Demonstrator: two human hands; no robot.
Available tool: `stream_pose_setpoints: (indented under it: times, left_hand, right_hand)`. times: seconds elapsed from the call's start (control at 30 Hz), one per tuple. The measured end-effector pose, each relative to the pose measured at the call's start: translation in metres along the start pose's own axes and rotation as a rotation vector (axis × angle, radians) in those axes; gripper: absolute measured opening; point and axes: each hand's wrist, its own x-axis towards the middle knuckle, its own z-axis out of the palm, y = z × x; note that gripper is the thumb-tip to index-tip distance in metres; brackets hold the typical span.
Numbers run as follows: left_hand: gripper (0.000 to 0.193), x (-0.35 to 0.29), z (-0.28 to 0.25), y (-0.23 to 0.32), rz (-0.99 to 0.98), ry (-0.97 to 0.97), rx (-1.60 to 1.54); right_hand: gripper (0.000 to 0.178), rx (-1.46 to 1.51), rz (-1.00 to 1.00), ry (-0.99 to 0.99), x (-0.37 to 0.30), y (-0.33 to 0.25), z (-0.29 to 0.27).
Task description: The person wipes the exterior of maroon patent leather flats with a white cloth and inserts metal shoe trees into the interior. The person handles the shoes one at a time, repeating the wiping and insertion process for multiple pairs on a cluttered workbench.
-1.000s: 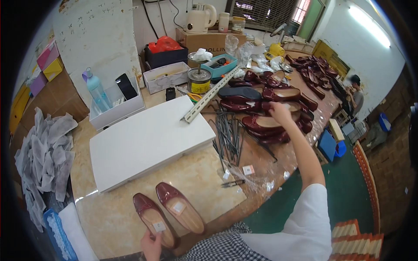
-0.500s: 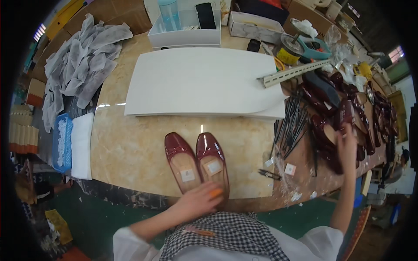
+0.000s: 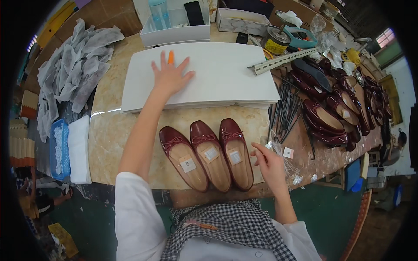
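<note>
Three dark red patent flat shoes with small bows stand side by side before me, toes pointing away: a left shoe (image 3: 172, 145), a middle shoe (image 3: 202, 135) and a right shoe (image 3: 231, 132). Each has a pale label on its tan insole. My left hand (image 3: 171, 77) reaches over the stack of white paper sheets (image 3: 217, 71), open with fingers spread; an orange cover is on one fingertip. Just right of the right shoe is my right hand (image 3: 271, 166), its fingers loosely bent and apart, with nothing seen in them.
Many dark red shoes (image 3: 324, 115) are heaped at the right, beside thin black strips (image 3: 285, 108). A slotted metal bar (image 3: 283, 61) lies across the paper's right end. Crumpled white tissue (image 3: 80, 65), a blue basket (image 3: 65, 150) and a folded white cloth (image 3: 80, 150) are left.
My left hand has left the shoes and moved up to the paper. A third shoe now stands beside the pair; my right hand has come back from the heap to its side.
</note>
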Motion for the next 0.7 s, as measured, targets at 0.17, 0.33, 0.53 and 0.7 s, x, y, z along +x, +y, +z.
stream_pose_setpoints:
  times: [0.17, 0.33, 0.53, 0.7]
  left_hand:
    - [0.042, -0.013, 0.036, 0.005, 0.017, 0.296, -0.358]
    - [0.020, -0.146, -0.058, 0.107, 0.565, -0.105, -0.487]
    - [0.037, -0.201, -0.040, 0.107, 0.557, 0.223, -1.058]
    - [0.044, -0.200, -0.015, 0.110, -0.067, 0.169, -1.170]
  right_hand:
    - [0.036, 0.243, 0.055, 0.085, -0.014, 0.014, 0.000]
    - [0.054, 1.326, 0.198, 0.014, 0.000, 0.009, 0.008]
    - [0.061, 1.104, 0.539, -0.325, -0.018, -0.002, 0.021]
    - [0.067, -0.137, -0.298, -0.202, -0.001, -0.016, 0.000]
